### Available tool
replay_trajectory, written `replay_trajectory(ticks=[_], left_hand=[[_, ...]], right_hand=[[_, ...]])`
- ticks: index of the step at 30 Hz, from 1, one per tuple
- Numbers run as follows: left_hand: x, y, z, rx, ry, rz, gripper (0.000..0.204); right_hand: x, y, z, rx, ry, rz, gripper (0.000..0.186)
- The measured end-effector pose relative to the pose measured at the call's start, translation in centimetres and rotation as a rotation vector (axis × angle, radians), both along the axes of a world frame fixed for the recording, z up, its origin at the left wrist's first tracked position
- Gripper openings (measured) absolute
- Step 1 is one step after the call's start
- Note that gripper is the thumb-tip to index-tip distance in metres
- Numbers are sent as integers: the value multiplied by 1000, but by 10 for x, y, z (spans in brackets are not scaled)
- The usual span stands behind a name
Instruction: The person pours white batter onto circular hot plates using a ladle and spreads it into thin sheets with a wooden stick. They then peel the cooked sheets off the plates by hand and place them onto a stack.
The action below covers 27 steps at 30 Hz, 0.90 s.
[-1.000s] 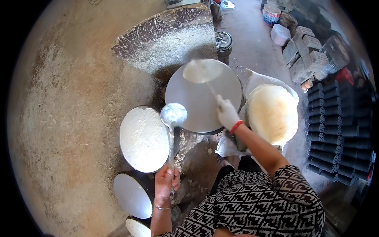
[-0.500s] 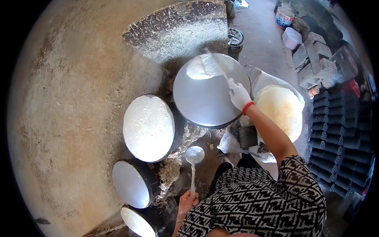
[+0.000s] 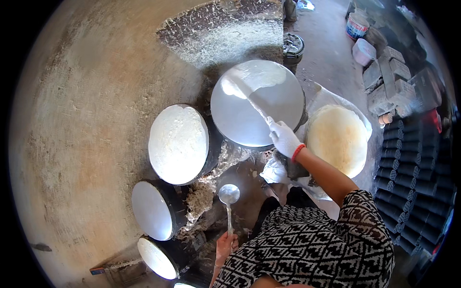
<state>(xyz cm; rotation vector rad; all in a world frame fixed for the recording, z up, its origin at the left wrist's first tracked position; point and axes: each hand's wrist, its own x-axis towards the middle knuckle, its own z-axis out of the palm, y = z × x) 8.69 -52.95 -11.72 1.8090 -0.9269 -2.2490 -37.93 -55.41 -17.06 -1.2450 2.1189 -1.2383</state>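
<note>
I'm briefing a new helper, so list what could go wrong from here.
1. Batter lies near the far rim of the griddle; the spreader stick in the gloved right hand could push some over.
2. The ladle in the left hand might drip any residue.
3. The right forearm passes close to the flatbread and could brush it.

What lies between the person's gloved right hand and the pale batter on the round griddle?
In the head view, a long pale stick runs from the right hand toward the batter, over bare grey griddle.
</note>
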Motion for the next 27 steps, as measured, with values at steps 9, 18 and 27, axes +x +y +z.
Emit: replay_trajectory(ticks=[9,18,27], left_hand=[[7,48,-6,-21,-55,94,16],[-7,67,2,-19,-25,179,28],[-27,74,12,-44,-98,146,15]], right_hand=[[-94,-42,-13,48,363,151,36],[-122,-50,-13,66,318,96,28],[-109,-1,6,-25,250,272,39]])
